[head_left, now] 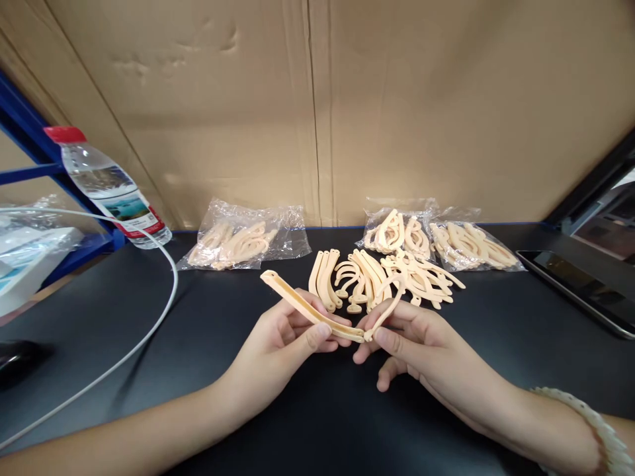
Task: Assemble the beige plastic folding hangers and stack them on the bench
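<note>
My left hand (297,330) pinches a long, bent, pale wooden strip (302,306) between thumb and fingers; a groove or gap runs along its edge. My right hand (411,337) grips a thinner curved wooden piece (389,309), hook-shaped at the top, between thumb and forefinger. The lower ends of the two pieces meet between my hands; whether they are joined I cannot tell. Just behind lie loose wooden pieces: a stack of long strips (323,277), small curved pieces (350,272), and a heap of mixed shapes (426,277).
Clear plastic bags of wooden pieces, one at back left (243,241) and others at back right (471,244), lie on the black table (198,370). A water bottle (116,192), white cable (166,311) and dark mouse (20,360) are left; a phone (578,284) lies right. Cardboard stands behind.
</note>
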### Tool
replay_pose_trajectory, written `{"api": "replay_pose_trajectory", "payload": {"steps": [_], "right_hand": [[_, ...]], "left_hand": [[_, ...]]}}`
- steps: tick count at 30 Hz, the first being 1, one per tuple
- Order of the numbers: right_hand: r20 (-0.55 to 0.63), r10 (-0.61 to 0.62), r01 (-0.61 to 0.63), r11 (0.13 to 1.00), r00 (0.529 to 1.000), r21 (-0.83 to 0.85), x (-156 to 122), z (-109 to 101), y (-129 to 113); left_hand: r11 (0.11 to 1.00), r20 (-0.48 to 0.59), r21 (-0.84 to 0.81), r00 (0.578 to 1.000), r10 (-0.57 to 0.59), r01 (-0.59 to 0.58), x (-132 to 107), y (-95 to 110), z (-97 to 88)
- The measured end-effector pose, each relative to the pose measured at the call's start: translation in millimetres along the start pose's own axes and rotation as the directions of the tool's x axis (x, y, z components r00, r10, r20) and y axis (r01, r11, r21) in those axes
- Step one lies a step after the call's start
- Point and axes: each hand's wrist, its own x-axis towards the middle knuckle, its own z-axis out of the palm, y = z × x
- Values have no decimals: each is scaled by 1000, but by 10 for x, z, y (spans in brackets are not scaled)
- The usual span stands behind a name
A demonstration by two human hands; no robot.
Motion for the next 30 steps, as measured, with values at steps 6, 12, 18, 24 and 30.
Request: {"api": "replay_pose_trajectory", "payload": {"steps": [6,12,18,24,30], "right_hand": [[36,17,-17,1000,999,-11,7,3,-1],[64,-12,11,1000,998,15,-9,-9,12],[88,-26,24,999,996,22,-22,-7,-3],[98,-6,3,999,995,35,-29,-9,7],[96,21,-23,999,995,22,-25,4,-6]], "left_hand": [[999,3,6,999,37,-37,-15,16,34],[992,-28,91,996,84,-82,-48,32,40],[986,-32,132,994,105,-100,-55,61,51],[992,-26,86,995,98,-95,-56,52,52],[991,-20,52,992,124,-123,-58,70,59]]}}
